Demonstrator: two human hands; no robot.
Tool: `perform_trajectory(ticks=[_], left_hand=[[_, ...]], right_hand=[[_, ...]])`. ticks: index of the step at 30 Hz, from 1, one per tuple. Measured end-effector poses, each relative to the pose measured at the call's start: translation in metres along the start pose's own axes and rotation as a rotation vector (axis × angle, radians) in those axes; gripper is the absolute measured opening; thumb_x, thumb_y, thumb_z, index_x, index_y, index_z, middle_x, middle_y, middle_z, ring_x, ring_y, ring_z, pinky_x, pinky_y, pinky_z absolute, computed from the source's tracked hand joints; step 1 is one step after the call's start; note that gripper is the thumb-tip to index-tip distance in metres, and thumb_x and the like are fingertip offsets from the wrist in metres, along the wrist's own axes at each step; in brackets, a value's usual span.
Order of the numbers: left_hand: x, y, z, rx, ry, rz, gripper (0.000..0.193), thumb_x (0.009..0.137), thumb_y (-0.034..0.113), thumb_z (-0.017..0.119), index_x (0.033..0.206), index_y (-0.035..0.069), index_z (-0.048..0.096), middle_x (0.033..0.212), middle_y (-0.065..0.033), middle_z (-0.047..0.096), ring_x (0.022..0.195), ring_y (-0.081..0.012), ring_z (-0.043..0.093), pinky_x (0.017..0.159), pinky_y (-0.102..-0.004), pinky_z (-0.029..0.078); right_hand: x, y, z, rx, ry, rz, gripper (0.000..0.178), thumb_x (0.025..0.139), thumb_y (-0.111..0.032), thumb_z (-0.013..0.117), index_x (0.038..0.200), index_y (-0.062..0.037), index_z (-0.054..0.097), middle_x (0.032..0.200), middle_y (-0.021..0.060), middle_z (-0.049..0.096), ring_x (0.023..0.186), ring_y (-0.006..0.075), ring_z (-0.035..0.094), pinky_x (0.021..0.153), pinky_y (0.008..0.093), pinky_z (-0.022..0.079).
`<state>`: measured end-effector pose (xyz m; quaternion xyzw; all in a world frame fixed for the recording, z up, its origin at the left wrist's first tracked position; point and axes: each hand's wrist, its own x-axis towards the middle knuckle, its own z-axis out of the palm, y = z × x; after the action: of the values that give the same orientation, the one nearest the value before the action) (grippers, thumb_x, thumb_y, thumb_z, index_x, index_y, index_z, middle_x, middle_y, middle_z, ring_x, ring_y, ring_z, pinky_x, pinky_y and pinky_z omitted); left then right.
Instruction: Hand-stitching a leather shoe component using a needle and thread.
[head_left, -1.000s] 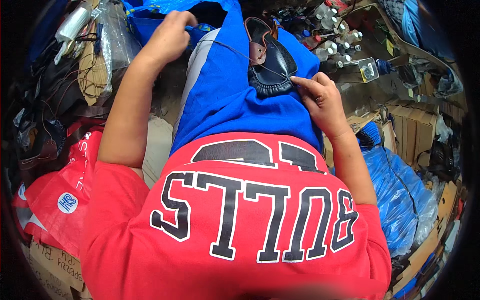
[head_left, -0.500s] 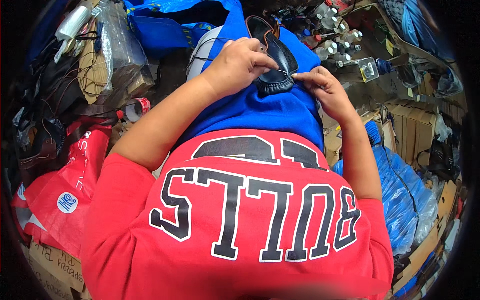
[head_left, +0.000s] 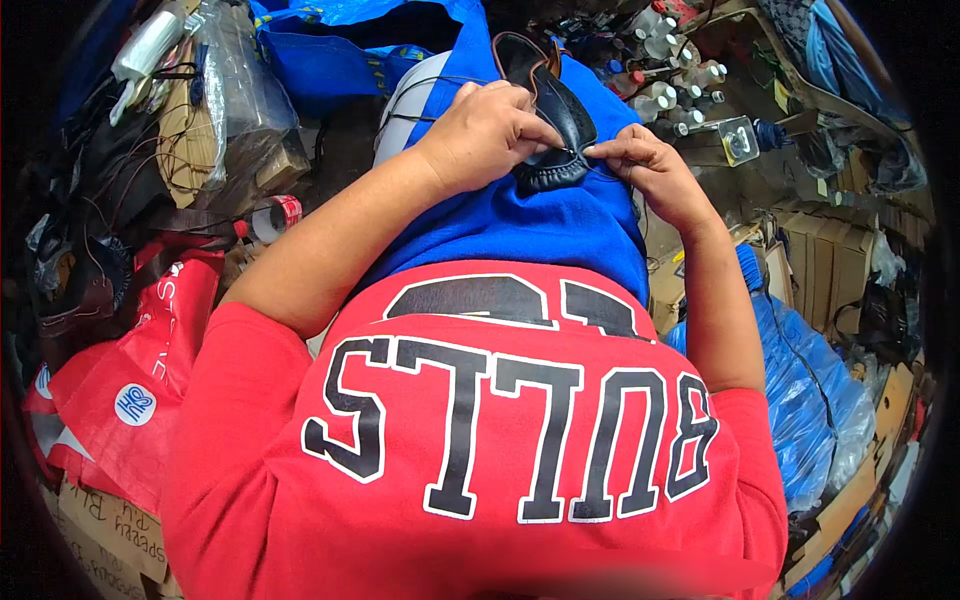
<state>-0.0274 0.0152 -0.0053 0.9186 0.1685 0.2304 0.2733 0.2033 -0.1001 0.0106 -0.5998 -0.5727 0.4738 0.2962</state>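
A black leather moccasin-style shoe (head_left: 568,112) with a gathered toe and a brown-edged opening rests on the blue cloth (head_left: 520,228) over my lap, its toe toward me. From the left, my left hand (head_left: 488,132) reaches over it, thumb and forefinger pinched on a thin, pale, needle-like piece at the toe seam. On the other side of the toe, my right hand (head_left: 650,165) has its thumb and forefinger pressed together at the seam's edge. Whatever lies in that pinch is too small to make out. Dark thread appears near the right fingers.
Several bottles (head_left: 660,95) crowd the far right. Cardboard pieces (head_left: 815,255) and a blue plastic-wrapped bundle (head_left: 800,400) lie to my right. At my left are a red bag (head_left: 130,390), a dark shoe (head_left: 100,280) and plastic-covered cardboard (head_left: 240,110). Beyond my lap is a blue bag (head_left: 330,65).
My left fingertips have moved slightly right and down, closer to the right fingertips at the toe seam. My right hand and the shoe have hardly moved.
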Motion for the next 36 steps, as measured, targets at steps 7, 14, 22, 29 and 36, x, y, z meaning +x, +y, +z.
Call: perform_trajectory(ticks=[7, 14, 22, 29, 36], left_hand=[[0.019, -0.005, 0.003, -0.074, -0.083, 0.009, 0.015, 0.072, 0.013, 0.070, 0.085, 0.020, 0.072, 0.073, -0.0031, 0.055, 0.076, -0.0234, 0.056, 0.068, -0.0368, 0.042], [0.010, 0.015, -0.007, 0.085, -0.090, 0.057, 0.019, 0.070, 0.012, 0.071, 0.088, 0.019, 0.072, 0.079, -0.0017, 0.056, 0.087, -0.0227, 0.055, 0.075, -0.0369, 0.039], [0.002, 0.019, 0.005, -0.168, -0.090, -0.374, 0.019, 0.073, 0.012, 0.071, 0.092, 0.011, 0.070, 0.074, -0.0055, 0.065, 0.070, -0.0172, 0.062, 0.068, -0.0292, 0.044], [0.011, 0.027, 0.014, -0.264, -0.093, -0.439, 0.011, 0.075, 0.014, 0.069, 0.084, 0.007, 0.064, 0.072, -0.0057, 0.066, 0.063, -0.0165, 0.062, 0.062, -0.0296, 0.045], [0.015, 0.027, 0.001, 0.059, -0.170, -0.152, 0.006, 0.074, 0.014, 0.067, 0.080, 0.012, 0.066, 0.076, -0.0045, 0.064, 0.082, -0.0247, 0.060, 0.072, -0.0388, 0.041]], right_hand=[[0.006, 0.003, -0.002, 0.074, -0.044, 0.050, 0.045, 0.071, 0.009, 0.051, 0.105, -0.0119, 0.071, 0.073, -0.0019, 0.043, 0.075, 0.0098, 0.044, 0.071, 0.0202, 0.038], [-0.001, -0.002, 0.001, -0.004, -0.031, 0.009, 0.033, 0.079, 0.000, 0.062, 0.107, -0.0137, 0.070, 0.072, -0.0043, 0.044, 0.071, 0.0075, 0.042, 0.067, 0.0201, 0.038], [-0.005, -0.006, 0.008, 0.326, 0.030, 0.209, 0.027, 0.083, -0.006, 0.067, 0.109, -0.0033, 0.066, 0.093, -0.0018, 0.062, 0.080, 0.0047, 0.053, 0.072, 0.0179, 0.042], [0.003, -0.011, 0.012, 0.222, 0.055, 0.163, 0.023, 0.081, -0.006, 0.067, 0.104, -0.0033, 0.067, 0.088, -0.0007, 0.066, 0.077, 0.0043, 0.055, 0.071, 0.0200, 0.046], [0.007, -0.018, 0.007, -0.035, -0.010, 0.066, 0.016, 0.079, -0.009, 0.070, 0.092, -0.0015, 0.066, 0.079, -0.0016, 0.063, 0.071, 0.0045, 0.053, 0.063, 0.0202, 0.044]])
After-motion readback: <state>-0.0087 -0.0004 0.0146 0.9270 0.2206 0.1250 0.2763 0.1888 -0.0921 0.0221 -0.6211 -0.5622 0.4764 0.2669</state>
